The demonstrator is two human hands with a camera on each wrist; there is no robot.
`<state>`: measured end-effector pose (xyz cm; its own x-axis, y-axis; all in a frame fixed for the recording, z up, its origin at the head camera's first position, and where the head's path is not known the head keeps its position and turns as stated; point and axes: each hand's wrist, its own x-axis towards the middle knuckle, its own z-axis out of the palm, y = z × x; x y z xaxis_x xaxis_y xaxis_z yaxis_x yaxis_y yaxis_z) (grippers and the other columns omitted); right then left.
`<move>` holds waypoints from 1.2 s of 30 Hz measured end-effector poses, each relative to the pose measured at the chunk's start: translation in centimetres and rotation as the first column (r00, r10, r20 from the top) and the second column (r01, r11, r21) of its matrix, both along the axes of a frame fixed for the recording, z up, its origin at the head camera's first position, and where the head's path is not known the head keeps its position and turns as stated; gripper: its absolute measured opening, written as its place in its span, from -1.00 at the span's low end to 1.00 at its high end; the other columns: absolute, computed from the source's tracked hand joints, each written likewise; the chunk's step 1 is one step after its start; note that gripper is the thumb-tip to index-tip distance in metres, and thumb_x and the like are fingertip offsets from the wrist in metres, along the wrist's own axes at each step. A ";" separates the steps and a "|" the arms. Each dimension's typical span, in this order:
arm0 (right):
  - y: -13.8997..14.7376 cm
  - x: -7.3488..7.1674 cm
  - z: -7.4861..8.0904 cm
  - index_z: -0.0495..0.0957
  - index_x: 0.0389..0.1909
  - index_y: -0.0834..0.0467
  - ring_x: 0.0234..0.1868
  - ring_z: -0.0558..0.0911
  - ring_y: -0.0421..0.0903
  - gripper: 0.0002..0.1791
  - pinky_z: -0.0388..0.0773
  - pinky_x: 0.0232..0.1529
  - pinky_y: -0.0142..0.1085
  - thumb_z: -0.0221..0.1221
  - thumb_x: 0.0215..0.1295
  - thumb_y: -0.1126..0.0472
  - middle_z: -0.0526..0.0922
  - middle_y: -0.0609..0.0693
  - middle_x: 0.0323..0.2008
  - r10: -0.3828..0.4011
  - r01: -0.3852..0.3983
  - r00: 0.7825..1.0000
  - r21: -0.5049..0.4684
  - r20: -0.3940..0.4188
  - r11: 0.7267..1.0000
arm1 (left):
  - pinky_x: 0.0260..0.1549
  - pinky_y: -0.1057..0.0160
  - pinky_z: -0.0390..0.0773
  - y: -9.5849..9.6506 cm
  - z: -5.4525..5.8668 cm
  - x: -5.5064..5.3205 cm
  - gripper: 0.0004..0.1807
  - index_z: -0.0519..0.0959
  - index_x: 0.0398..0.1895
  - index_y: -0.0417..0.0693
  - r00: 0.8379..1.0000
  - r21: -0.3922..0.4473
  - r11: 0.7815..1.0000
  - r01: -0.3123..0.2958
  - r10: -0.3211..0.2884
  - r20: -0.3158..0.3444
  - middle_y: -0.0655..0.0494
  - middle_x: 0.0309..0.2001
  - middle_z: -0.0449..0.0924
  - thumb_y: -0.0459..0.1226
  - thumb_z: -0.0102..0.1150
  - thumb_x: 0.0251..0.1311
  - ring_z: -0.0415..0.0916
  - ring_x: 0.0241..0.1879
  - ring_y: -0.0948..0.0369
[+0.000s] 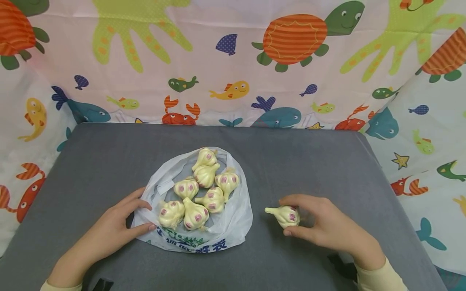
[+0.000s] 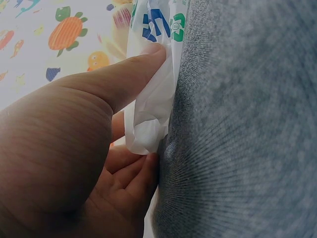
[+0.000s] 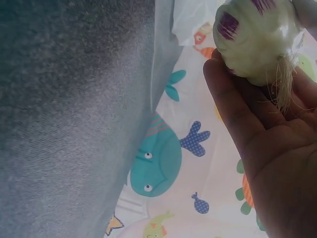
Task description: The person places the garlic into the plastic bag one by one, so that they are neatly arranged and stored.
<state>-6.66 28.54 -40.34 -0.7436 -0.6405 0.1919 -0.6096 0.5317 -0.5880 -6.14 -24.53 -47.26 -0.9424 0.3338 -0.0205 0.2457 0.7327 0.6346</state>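
Observation:
A white plastic bag [image 1: 243, 210] with its mouth spread wide lies left of centre. Inside it sit several pale garlic bulbs [image 1: 195, 214] with purple patches. My left hand [image 1: 120, 220] holds the bag's left side, thumb on the near left part and fingers along the far left rim. The left wrist view shows the thumb pressed against the bag's plastic [image 2: 153, 94], with the other fingers behind it. Right of the bag, my right hand [image 1: 320, 222] grips a single garlic bulb [image 1: 285, 216] between thumb and fingers, its stem pointing left. Fine roots hang from this bulb in the right wrist view.
A grey cloth [image 1: 309, 161] covers the table. Behind and on both sides hangs a white curtain [image 1: 145, 85] printed with sea animals. Small black objects [image 1: 342, 266] lie beside both wrists.

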 end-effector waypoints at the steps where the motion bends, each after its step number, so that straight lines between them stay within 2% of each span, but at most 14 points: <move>1: 0.0 -0.1 0.1 0.64 0.28 -0.07 -0.05 0.67 -0.32 -0.30 0.60 0.07 -0.47 0.70 0.12 0.08 0.72 -0.28 0.10 -0.002 0.002 1.000 0.000 -0.001 1.000 | 0.25 -0.40 0.46 0.0 0.0 0.0 -0.53 0.62 0.01 0.21 1.000 0.001 1.000 0.002 -0.002 0.001 -0.15 0.61 0.33 0.09 0.65 0.18 0.40 0.47 -0.23; 7: -0.4 -0.8 0.4 0.66 0.26 0.04 -0.08 0.68 -0.27 -0.33 0.56 0.08 -0.52 0.69 0.12 0.10 0.74 -0.20 0.07 0.008 -0.008 0.999 -0.001 -0.040 1.000 | 0.24 -0.40 0.46 -0.1 -0.1 0.0 -0.52 0.62 0.01 0.21 1.000 0.000 1.000 0.000 0.000 0.001 -0.16 0.61 0.32 0.09 0.65 0.17 0.40 0.47 -0.22; 18: -1.3 -2.2 0.6 0.65 0.29 -0.02 -0.07 0.67 -0.29 -0.30 0.65 0.05 -0.38 0.70 0.11 0.11 0.73 -0.23 0.08 -0.010 0.011 0.999 0.026 -0.049 1.000 | 0.28 -0.42 0.44 -0.1 -0.1 -0.1 -0.53 0.63 0.02 0.18 1.000 -0.004 1.000 -0.005 0.005 0.019 -0.17 0.62 0.31 0.07 0.65 0.18 0.39 0.49 -0.24; 26: -2.3 -3.3 0.6 0.66 0.26 0.04 -0.11 0.65 -0.29 -0.33 0.63 0.00 -0.41 0.69 0.12 0.14 0.72 -0.24 0.03 0.017 -0.016 0.998 0.009 -0.054 1.000 | 0.27 -0.39 0.45 0.0 -0.1 -0.1 -0.54 0.63 0.00 0.19 1.000 -0.006 1.000 -0.005 0.005 0.015 -0.17 0.61 0.33 0.06 0.66 0.18 0.40 0.48 -0.23; 31: -3.0 -4.0 0.6 0.67 0.25 0.06 -0.12 0.65 -0.29 -0.35 0.67 -0.05 -0.29 0.68 0.14 0.14 0.72 -0.23 0.00 0.035 -0.036 0.997 -0.012 -0.070 0.999 | 0.27 -0.39 0.45 -0.1 -0.2 -0.1 -0.54 0.62 0.00 0.20 1.000 -0.003 1.000 -0.003 0.003 0.010 -0.16 0.61 0.33 0.06 0.66 0.18 0.40 0.48 -0.23; 36: -3.7 -4.7 0.7 0.67 0.25 0.05 -0.11 0.65 -0.29 -0.36 0.70 -0.06 -0.18 0.67 0.16 0.13 0.72 -0.25 0.01 0.035 -0.035 0.998 -0.006 -0.043 0.999 | 0.28 -0.39 0.44 -0.1 -0.2 -0.1 -0.54 0.63 0.00 0.20 1.000 0.001 1.000 -0.006 0.006 0.016 -0.16 0.62 0.32 0.08 0.65 0.18 0.39 0.49 -0.23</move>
